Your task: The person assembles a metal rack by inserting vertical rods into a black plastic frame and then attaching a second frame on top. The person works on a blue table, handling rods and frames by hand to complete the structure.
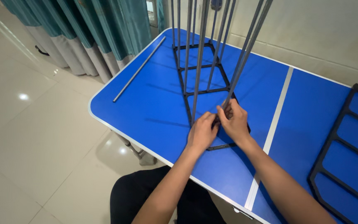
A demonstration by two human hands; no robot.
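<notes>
A black plastic rack frame [187, 68] with several rectangular openings lies flat on the blue folding table [146, 108]. Several thin grey metal rods [199, 54] stand upright in it and run out of the top of the view. My right hand [235, 122] grips the lower end of one leaning grey rod [239, 68] at the frame's near end. My left hand [201, 132] rests beside it, fingers pressed on the frame's near corner, touching my right hand. The frame's near end is partly hidden under both hands.
A loose grey rod [139, 68] lies along the table's left edge. A second black rack frame [344, 149] lies at the right end of the table. Teal and grey curtains [88, 29] hang at the back left above a glossy tiled floor [30, 124].
</notes>
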